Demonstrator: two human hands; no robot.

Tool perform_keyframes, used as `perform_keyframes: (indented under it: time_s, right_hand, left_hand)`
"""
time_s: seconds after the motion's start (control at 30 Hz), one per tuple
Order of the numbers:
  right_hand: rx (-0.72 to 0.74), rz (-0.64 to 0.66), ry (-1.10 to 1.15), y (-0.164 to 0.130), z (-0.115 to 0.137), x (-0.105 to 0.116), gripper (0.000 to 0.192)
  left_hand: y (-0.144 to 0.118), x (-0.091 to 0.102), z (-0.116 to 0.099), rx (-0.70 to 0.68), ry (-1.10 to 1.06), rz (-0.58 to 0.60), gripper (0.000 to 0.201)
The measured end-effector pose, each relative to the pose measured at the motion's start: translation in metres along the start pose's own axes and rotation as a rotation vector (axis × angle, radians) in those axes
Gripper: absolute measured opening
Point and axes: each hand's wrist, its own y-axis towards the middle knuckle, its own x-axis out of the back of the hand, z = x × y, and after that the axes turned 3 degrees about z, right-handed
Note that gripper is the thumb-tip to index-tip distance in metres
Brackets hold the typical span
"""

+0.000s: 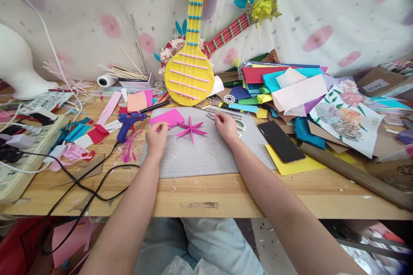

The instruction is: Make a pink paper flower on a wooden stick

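A pink paper star-shaped flower [191,128] lies on the grey cutting mat [200,159] between my hands. My left hand [156,136] rests on the mat with its fingertips pinching the edge of a pink paper sheet [167,117]. My right hand [226,127] sits at the mat's far right, its fingers touching a metal ruler [222,112] and the scissors [239,124] beside it; whether it grips either is unclear.
A blue glue gun [128,123] with a black cord stands left of the mat. A black phone [280,141] lies on yellow paper at right. Stacked coloured paper [284,86] fills the right side. A yellow paper lute [189,68] leans on the wall. A power strip [19,159] lies far left.
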Motion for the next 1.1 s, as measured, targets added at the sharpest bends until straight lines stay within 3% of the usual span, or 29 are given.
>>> perform_keyframes:
  time_s: [0.27, 0.4, 0.6, 0.77, 0.93, 1.1]
  right_hand:
    - [0.106, 0.135, -0.372, 0.069, -0.012, -0.012, 0.029]
    - [0.190, 0.217, -0.516, 0.086, -0.011, -0.022, 0.032]
    - [0.229, 0.222, -0.557, 0.080, -0.001, -0.023, 0.026]
    - [0.265, 0.184, -0.519, 0.071, -0.008, -0.009, 0.023]
    - [0.197, 0.126, -0.437, 0.061, -0.017, 0.012, 0.019]
    - [0.123, 0.137, -0.296, 0.041, -0.015, 0.026, 0.018]
  left_hand:
    - [0.002, 0.001, 0.005, 0.026, -0.074, 0.017, 0.018]
    - [0.000, 0.003, 0.004, 0.048, -0.108, 0.041, 0.017]
    - [0.003, -0.002, 0.013, 0.067, -0.128, 0.060, 0.018]
    - [0.004, -0.003, 0.016, 0.025, -0.149, 0.077, 0.019]
    - [0.003, -0.002, 0.015, 0.039, -0.016, 0.086, 0.024]
    - [0.002, -0.003, 0.018, 0.039, -0.055, 0.091, 0.025]
